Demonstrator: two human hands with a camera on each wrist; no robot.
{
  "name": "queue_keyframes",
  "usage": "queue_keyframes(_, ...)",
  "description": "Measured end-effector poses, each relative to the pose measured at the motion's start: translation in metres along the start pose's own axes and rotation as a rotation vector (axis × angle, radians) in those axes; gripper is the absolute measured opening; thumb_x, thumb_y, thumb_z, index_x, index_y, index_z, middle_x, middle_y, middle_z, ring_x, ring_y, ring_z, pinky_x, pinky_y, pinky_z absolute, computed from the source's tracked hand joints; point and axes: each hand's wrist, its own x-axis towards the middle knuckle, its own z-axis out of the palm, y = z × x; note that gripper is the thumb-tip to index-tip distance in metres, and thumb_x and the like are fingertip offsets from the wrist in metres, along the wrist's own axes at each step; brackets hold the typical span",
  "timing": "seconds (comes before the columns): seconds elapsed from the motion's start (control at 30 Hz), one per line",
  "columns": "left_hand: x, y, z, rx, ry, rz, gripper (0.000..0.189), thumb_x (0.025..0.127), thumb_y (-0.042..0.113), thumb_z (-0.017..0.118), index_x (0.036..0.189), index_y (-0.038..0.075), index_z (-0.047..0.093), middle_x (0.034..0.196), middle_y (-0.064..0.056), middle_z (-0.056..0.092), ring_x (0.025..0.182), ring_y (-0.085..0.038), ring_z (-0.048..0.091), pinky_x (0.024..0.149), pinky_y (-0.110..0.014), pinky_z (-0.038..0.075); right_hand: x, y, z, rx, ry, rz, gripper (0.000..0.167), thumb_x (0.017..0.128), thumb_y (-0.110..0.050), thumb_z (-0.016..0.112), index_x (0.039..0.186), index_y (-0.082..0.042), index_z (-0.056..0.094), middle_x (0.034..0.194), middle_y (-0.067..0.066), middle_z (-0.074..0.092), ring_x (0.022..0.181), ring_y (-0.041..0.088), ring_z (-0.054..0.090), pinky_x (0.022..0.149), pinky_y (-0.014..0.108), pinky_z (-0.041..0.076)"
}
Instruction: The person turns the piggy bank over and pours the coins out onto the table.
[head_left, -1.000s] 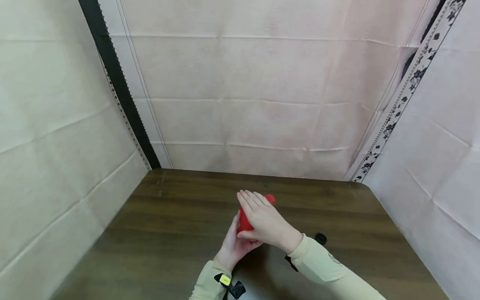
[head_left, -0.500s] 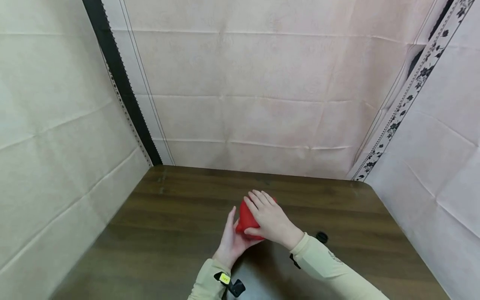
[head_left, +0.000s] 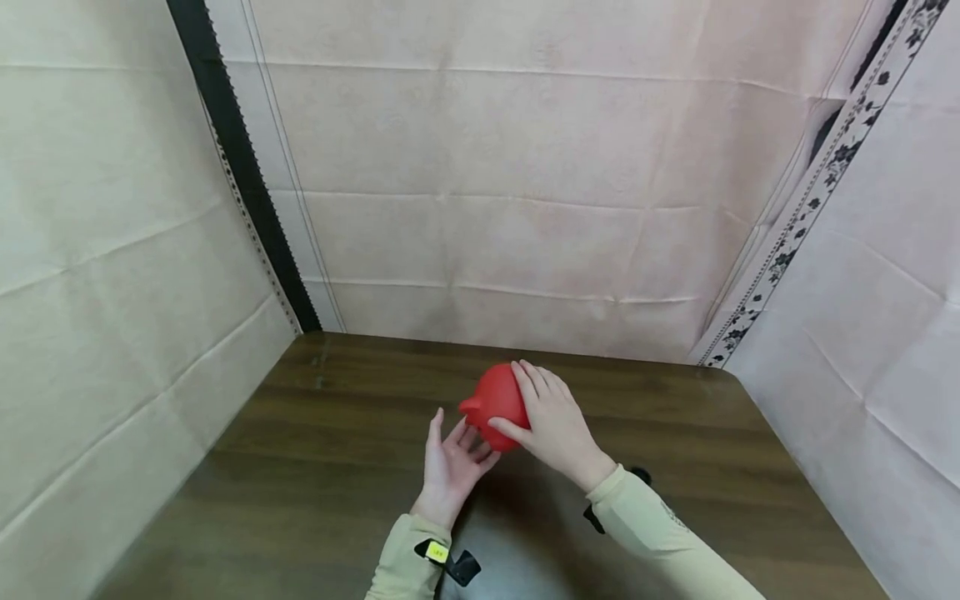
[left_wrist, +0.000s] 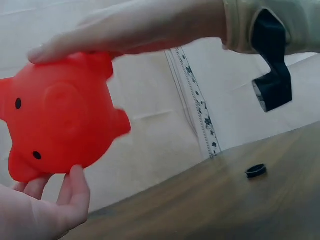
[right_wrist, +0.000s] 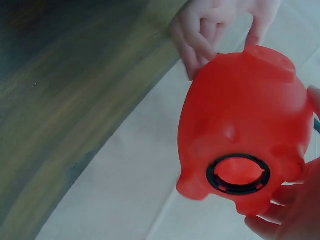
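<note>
A red piggy bank (head_left: pixel 495 404) is held above the table. My right hand (head_left: pixel 557 425) grips it from the right, thumb on the near side and fingers over the far side. My left hand (head_left: pixel 448 473) is spread palm up beneath its snout end, fingertips at its surface. The left wrist view shows the pig's face (left_wrist: pixel 65 110) with black eyes, between the right hand (left_wrist: pixel 145 27) above and left fingers (left_wrist: pixel 75 195) below. In the right wrist view a black-rimmed round hole (right_wrist: pixel 212 176) opens in its belly, uncovered.
A black round cap (left_wrist: pixel 256 171) lies on the wooden table (head_left: pixel 337 467) by the right forearm, partly behind the sleeve in the head view. Pale cloth hangings (head_left: pixel 480 150) enclose the table at the back and both sides. Each wrist carries a black strap (head_left: pixel 463 568).
My right hand has moved the piggy bank up and to the left, turning it so its snout points left. The left hand has loosened from around it and sits lower left, fingers spread.
</note>
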Motion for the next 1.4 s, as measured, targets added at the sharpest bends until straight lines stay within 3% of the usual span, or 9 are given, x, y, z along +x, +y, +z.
queue_keyframes(0.2,0.0,0.01,0.006,0.054,0.032,0.087,0.045,0.101,0.051,0.035,0.127,0.019,0.054,0.117,0.006,0.067,0.105,-0.016,0.055,0.101,-0.037,0.04,-0.001,0.006,-0.001,0.181,-0.021,0.131,0.08,0.082,-0.047,0.072,0.145,-0.008,0.039,0.142,0.013,0.05,0.124,0.033,0.052,0.093,0.049,0.054)
queue_keyframes(0.37,-0.002,0.018,0.012,0.161,0.029,0.164,0.054,0.103,0.047,0.031,0.146,0.015,0.04,0.146,-0.001,0.051,0.124,-0.017,0.048,0.113,-0.041,0.029,-0.002,0.014,-0.001,0.399,-0.066,0.225,0.083,0.082,-0.042,0.074,0.148,-0.012,0.034,0.141,0.01,0.049,0.123,0.031,0.052,0.087,0.047,0.057)
queue_keyframes(0.5,-0.004,0.024,0.02,0.229,-0.015,0.192,0.055,0.102,0.045,0.033,0.151,0.019,0.034,0.158,-0.002,0.034,0.14,-0.023,0.032,0.118,-0.053,0.019,-0.005,0.022,0.003,0.527,-0.058,0.237,0.083,0.085,-0.041,0.071,0.151,-0.014,0.029,0.148,0.011,0.043,0.129,0.033,0.049,0.092,0.049,0.055)
queue_keyframes(0.67,-0.008,0.028,0.03,0.311,-0.128,0.194,0.051,0.102,0.041,0.035,0.152,0.029,0.03,0.16,0.004,0.027,0.148,-0.026,0.023,0.115,-0.06,0.025,-0.009,0.029,0.01,0.691,-0.072,0.234,0.089,0.087,-0.037,0.071,0.155,-0.019,0.017,0.155,0.008,0.032,0.135,0.034,0.042,0.098,0.053,0.05)
queue_keyframes(0.77,-0.011,0.028,0.033,0.401,-0.15,0.208,0.051,0.102,0.041,0.037,0.151,0.031,0.03,0.16,0.006,0.026,0.149,-0.024,0.021,0.115,-0.06,0.027,-0.013,0.032,0.016,0.76,-0.111,0.225,0.099,0.084,-0.034,0.074,0.156,-0.017,0.009,0.157,0.008,0.027,0.138,0.035,0.038,0.1,0.055,0.048)
queue_keyframes(0.97,-0.01,0.024,0.032,0.56,-0.075,0.25,0.049,0.1,0.042,0.046,0.147,0.03,0.041,0.156,0.006,0.036,0.146,-0.023,0.029,0.119,-0.055,0.022,-0.017,0.034,0.025,0.77,-0.088,0.255,0.103,0.08,-0.032,0.078,0.156,-0.015,0.011,0.153,0.01,0.034,0.134,0.035,0.042,0.096,0.052,0.052)
queue_keyframes(1.1,-0.009,0.021,0.029,0.696,0.026,0.293,0.046,0.098,0.035,0.055,0.143,0.03,0.048,0.15,0.006,0.046,0.141,-0.023,0.037,0.118,-0.059,0.02,-0.019,0.037,0.029,0.782,-0.054,0.283,0.097,0.078,-0.03,0.08,0.154,-0.018,0.02,0.147,0.009,0.043,0.128,0.033,0.048,0.09,0.047,0.056)
queue_keyframes(1.23,-0.007,0.019,0.027,0.79,0.075,0.342,0.046,0.096,0.03,0.059,0.141,0.028,0.051,0.146,0.004,0.051,0.137,-0.024,0.044,0.116,-0.055,0.029,-0.022,0.038,0.032,0.83,-0.037,0.297,0.091,0.079,-0.028,0.08,0.151,-0.021,0.026,0.143,0.009,0.047,0.124,0.031,0.052,0.088,0.043,0.057)
queue_keyframes(1.4,-0.006,0.017,0.025,0.832,0.052,0.363,0.048,0.094,0.028,0.062,0.14,0.027,0.052,0.146,0.003,0.052,0.135,-0.025,0.048,0.111,-0.043,0.041,-0.027,0.038,0.035,0.889,-0.027,0.338,0.086,0.079,-0.026,0.08,0.149,-0.023,0.03,0.143,0.009,0.049,0.123,0.031,0.053,0.092,0.045,0.055)
